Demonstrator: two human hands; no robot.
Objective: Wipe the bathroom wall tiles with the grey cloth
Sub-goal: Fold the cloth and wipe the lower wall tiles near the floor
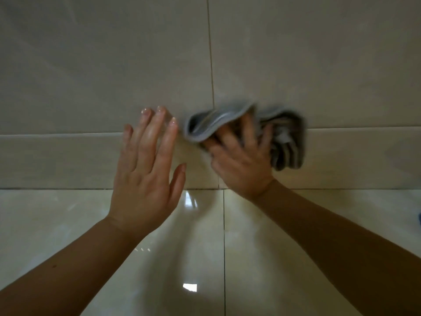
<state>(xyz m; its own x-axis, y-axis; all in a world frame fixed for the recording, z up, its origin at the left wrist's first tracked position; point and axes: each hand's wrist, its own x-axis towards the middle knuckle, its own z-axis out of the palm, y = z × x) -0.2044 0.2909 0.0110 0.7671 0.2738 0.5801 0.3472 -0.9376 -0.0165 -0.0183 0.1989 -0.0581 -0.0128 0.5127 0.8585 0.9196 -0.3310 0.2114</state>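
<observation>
Writing: no brand, label or lettering can be read on anything in view.
Wall [319, 53]: large beige tiles, smooth with a dull sheen; one thin vertical grout line runs down to the cloth, and a horizontal joint sits at cloth height.
Skirting [57, 160]: a narrower band of the same beige tile along the foot of the wall, ending in a dark grout line where it meets the floor.
Floor [68, 224]: glossy cream tiles, polished enough to mirror bright patches of light and soft shadows of the arms; a dark grout line runs toward the camera.
Cloth [282, 137]: grey, soft, ribbed or striped in texture, bunched into loose folds with a rounded hem curling over at the top; it lies against the wall across the joint between wall and skirting, just right of the vertical grout line. Its edges are motion-blurred.
Right hand [241, 163]: fingers spread and pressed onto the cloth, pinning it to the tiles, the fingertips sunk among the folds; forearm bare.
Left hand [145, 165]: flat and unclenched, fingers straight and close together, grasping nothing; it is held up by the wall just left of the cloth, and whether the palm touches the tile cannot be told. Nails are short and shiny.
Right edge: a small blue patch [419, 218], too cropped to identify.
</observation>
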